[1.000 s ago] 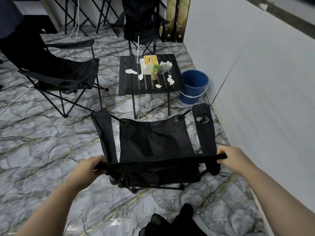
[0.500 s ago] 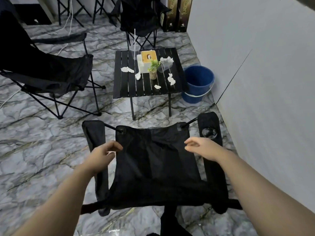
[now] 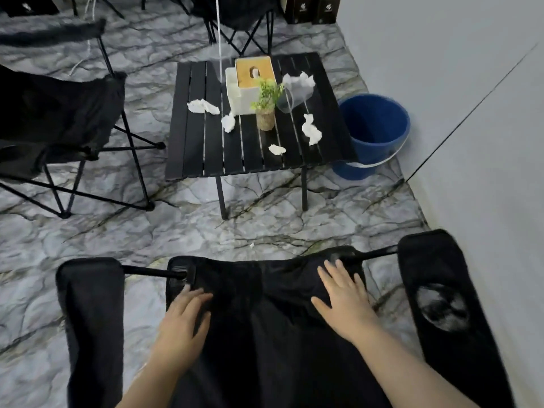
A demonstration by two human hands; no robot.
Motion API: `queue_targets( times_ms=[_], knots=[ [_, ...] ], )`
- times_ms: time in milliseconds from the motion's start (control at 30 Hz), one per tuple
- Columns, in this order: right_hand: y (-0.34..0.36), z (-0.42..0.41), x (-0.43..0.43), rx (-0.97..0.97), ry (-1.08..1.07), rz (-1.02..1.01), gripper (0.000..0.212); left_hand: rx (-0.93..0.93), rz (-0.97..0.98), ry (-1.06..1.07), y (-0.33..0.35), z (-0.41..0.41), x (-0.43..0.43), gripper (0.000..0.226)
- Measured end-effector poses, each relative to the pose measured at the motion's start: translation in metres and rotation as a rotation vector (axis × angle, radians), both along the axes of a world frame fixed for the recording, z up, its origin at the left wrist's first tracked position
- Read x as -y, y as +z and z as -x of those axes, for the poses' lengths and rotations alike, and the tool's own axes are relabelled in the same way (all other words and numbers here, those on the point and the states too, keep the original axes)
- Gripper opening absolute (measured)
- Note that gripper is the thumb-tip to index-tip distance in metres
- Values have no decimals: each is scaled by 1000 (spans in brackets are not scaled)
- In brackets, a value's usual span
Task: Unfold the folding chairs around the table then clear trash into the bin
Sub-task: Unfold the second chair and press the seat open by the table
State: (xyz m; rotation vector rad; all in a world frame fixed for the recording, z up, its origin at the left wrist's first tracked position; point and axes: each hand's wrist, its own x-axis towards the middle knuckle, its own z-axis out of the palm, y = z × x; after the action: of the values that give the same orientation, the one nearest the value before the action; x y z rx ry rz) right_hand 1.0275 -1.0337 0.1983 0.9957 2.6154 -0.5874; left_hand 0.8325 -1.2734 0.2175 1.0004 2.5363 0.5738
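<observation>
Both hands, left hand [image 3: 184, 319] and right hand [image 3: 344, 301], press flat and open on the near chair [image 3: 265, 319] seat. Its fabric looks soft and slack; the stiff frame rods seem the better hold. 5 tissues [image 3: 310, 131] litter the far table [image 3: 203, 154].

Dim, cool, flat light all round me. Faint soft shadow sits under the worktop [image 3: 200, 142]. The black chair fabric [image 3: 265, 319] swallows nearly all detail. Upper left of the frame, an armrest [image 3: 53, 33] smears with blur, and the wall seam [image 3: 471, 116] at right bows, wide-angle.
</observation>
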Motion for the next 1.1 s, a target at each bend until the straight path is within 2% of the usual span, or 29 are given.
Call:
queue_targets(
  times_ms=[67, 167, 300, 400, 500, 700, 867, 1000, 1100],
  knots=[
    [-31, 11, -10, 22, 61, -110, 68, -131, 61, -27, -31, 14, -11, 42],
    [-65, 19, -24, 61, 100, -251, 70, -200, 184, -37, -75, 32, -25, 67],
    [-103, 8, -34, 57, 192, -434, 66, -268, 327, 0, -119, 48, -18, 70],
    [-130, -1, -45, 52, 225, -589, 62, -329, 312, -40, -136, 50, -11, 61],
    [-144, 3, -52, 1, 216, -662, 61, -369, 240, -5, -150, 56, -16, 54],
    [-142, 5, -51, 10, 196, -608, 61, -380, 308, -5, -154, 56, -18, 61],
    [-122, 5, -28, 44, 156, -545, 63, -298, 342, -26, -136, 37, -9, 64],
    [-126, -36, 28, 62, 41, -383, 60, -248, 412, -57, -142, -10, 40, 65],
    [-138, -69, 46, 112, 37, -362, 62, -195, 447, -35, -153, -18, 49, 65]
  ],
)
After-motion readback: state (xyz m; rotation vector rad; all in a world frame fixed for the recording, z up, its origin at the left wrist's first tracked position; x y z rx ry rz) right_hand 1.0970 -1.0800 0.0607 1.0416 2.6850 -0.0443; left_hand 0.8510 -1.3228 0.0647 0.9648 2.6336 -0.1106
